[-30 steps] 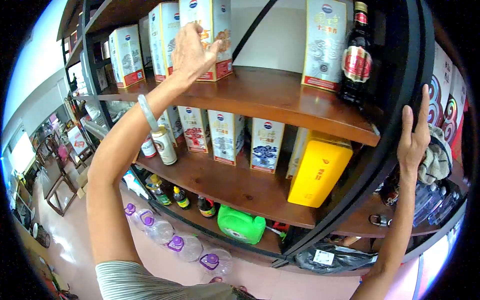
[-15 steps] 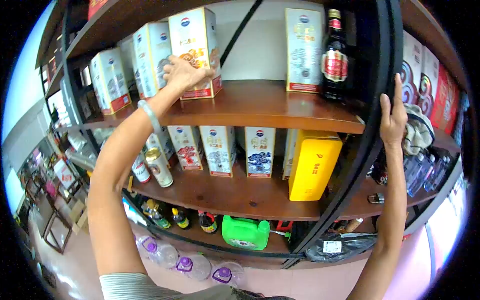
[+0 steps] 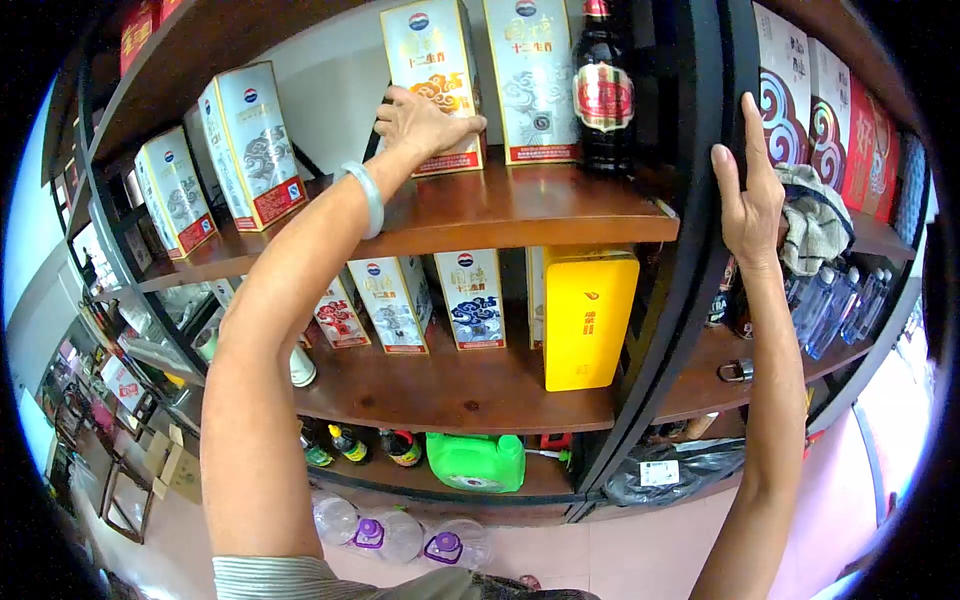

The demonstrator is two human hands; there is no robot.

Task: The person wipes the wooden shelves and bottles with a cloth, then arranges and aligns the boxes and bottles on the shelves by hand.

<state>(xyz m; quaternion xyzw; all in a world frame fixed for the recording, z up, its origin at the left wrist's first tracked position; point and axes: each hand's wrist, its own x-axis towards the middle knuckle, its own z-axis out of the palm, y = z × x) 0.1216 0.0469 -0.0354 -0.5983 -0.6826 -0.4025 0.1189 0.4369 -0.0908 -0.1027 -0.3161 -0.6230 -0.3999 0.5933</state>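
On the upper shelf (image 3: 460, 215), my left hand (image 3: 425, 128) grips the lower front of a white liquor box (image 3: 428, 48) with an orange cloud motif, thumb at its right edge. That box stands upright beside a silver-patterned liquor box (image 3: 532, 80). A dark bottle (image 3: 603, 95) with a red label stands to the right of both. My right hand (image 3: 755, 205), fingers straight and thumb apart, rests against the black shelf post (image 3: 728, 60) and holds nothing. Two more silver-patterned boxes, the nearer one (image 3: 255, 145) included, stand at the left.
Below, the middle shelf carries several liquor boxes (image 3: 472, 300) and a yellow box (image 3: 590, 320). A green jug (image 3: 475, 462) and dark bottles sit on the bottom shelf. Clear plastic jugs (image 3: 400, 540) with purple handles stand on the floor. Right of the post hangs a striped cloth (image 3: 815, 225).
My left hand has moved the orange-motif box to the right along the upper shelf, from beside the left boxes to beside the silver-patterned one. My right hand stays at the post. The view has shifted.
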